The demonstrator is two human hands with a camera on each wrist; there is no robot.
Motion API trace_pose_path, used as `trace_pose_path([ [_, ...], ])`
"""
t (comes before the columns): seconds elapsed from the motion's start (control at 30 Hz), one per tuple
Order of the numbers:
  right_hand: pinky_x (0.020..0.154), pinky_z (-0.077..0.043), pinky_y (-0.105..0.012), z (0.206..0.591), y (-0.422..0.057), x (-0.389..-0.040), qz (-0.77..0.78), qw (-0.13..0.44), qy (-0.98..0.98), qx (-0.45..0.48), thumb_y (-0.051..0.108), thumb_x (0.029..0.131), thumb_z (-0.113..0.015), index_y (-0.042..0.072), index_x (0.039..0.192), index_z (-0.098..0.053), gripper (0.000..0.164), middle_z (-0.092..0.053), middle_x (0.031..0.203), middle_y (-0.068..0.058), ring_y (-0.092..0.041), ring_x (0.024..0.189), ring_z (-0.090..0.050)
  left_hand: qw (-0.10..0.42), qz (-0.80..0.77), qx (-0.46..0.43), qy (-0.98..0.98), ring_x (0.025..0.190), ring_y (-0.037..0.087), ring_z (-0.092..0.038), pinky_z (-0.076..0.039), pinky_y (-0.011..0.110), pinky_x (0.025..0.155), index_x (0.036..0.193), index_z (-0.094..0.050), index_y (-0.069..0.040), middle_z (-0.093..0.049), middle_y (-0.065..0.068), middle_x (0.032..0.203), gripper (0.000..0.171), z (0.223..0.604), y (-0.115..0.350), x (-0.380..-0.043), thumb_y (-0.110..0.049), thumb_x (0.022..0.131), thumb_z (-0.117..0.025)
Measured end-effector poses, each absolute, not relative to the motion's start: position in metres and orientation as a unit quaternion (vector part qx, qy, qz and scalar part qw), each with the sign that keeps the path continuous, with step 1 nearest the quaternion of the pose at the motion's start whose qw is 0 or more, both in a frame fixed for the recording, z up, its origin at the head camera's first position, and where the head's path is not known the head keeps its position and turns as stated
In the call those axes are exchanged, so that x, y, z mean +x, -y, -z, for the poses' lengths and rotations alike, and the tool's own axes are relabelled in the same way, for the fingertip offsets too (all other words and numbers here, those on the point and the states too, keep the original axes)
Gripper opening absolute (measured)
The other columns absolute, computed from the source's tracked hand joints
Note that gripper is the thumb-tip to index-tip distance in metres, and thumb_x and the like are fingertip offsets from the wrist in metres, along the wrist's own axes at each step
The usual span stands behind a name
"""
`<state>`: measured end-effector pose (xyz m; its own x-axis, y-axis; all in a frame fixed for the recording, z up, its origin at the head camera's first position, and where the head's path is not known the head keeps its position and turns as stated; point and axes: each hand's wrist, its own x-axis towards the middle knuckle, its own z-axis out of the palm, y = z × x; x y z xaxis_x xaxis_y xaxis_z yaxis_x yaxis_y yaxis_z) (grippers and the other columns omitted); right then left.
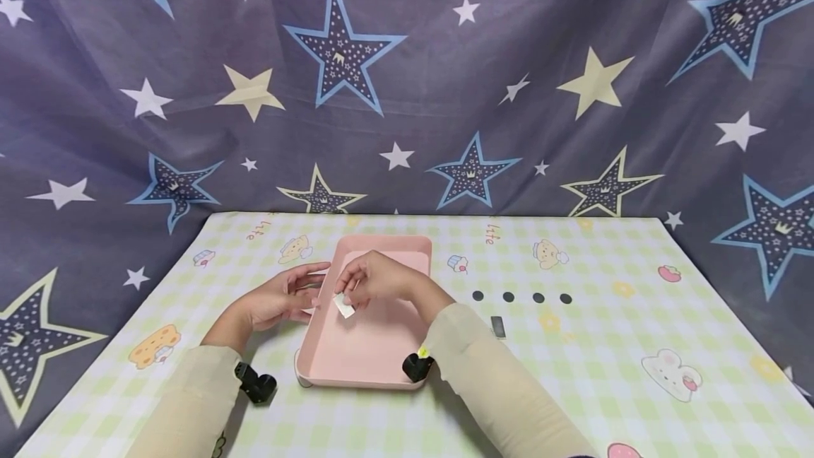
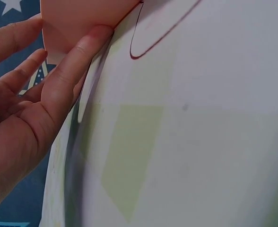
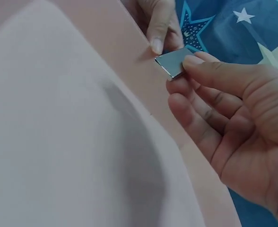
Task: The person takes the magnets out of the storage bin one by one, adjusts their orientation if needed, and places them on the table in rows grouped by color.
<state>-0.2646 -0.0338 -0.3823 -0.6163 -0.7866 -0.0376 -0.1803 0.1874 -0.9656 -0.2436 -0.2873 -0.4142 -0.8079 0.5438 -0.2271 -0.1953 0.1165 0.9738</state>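
A shallow pink tray [image 1: 381,352] stands on the table, left of its middle. My right hand [image 1: 381,278] is over the tray and pinches a small, thin rectangular plate [image 1: 344,305] between thumb and fingers. In the right wrist view this plate [image 3: 173,62] has a flat, shiny grey face and sharp edges. Along the tray's left side is my left hand [image 1: 280,295], its fingers extended and spread. In the left wrist view its thumb [image 2: 94,40] lies against the outside of the pink wall [image 2: 77,23], with fingertips at the wall's far edge.
Several black discs [image 1: 508,297] lie in a row right of the tray. Nearer me, below that row, lies a small dark rectangular piece [image 1: 498,327]. A checked cloth [image 1: 610,373] covers the table, and a star-printed curtain [image 1: 407,90] hangs behind it.
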Motion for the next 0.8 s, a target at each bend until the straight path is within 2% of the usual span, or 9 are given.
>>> trace_pose_path([
  [0.3,0.064,-0.058,-0.036,0.37,0.019,-0.262,0.557,0.236,-0.728,-0.323,-0.01,0.082,-0.068,-0.005,0.094,-0.069,0.013,-0.068,0.077,-0.01,-0.019,0.064,-0.065,0.288,-0.655,0.119,-0.688,0.126,0.024,-0.049,-0.05,0.054,0.091,0.156,-0.012,-0.006,-0.016,0.026,0.157,0.077,0.412,0.284,-0.242,0.001,0.094,-0.057],
  [0.43,0.066,-0.058,-0.039,0.368,0.013,-0.26,0.557,0.224,-0.732,-0.323,-0.01,0.082,-0.068,-0.004,0.094,-0.069,0.013,-0.068,0.077,-0.009,-0.019,0.064,-0.065,0.286,-0.653,0.122,-0.691,0.128,0.027,-0.048,-0.05,0.053,0.091,0.156,-0.012,-0.005,-0.016,0.027,0.157,0.076,0.411,0.285,-0.241,0.0,0.094,-0.057],
  [0.63,0.064,-0.058,-0.035,0.366,0.005,-0.256,0.561,0.202,-0.734,-0.326,-0.009,0.082,-0.068,-0.005,0.094,-0.069,0.013,-0.068,0.076,-0.008,-0.017,0.064,-0.065,0.284,-0.654,0.134,-0.688,0.13,0.033,-0.045,-0.05,0.053,0.091,0.156,-0.01,-0.002,-0.015,0.029,0.156,0.077,0.412,0.286,-0.241,0.0,0.095,-0.056],
  [0.8,0.065,-0.058,-0.033,0.366,-0.004,-0.251,0.572,0.171,-0.737,-0.318,-0.007,0.083,-0.07,-0.005,0.094,-0.07,0.012,-0.069,0.077,-0.01,-0.016,0.065,-0.065,0.285,-0.654,0.134,-0.688,0.129,0.032,-0.046,-0.05,0.053,0.091,0.156,-0.01,-0.002,-0.015,0.029,0.157,0.077,0.411,0.286,-0.241,0.0,0.094,-0.057],
])
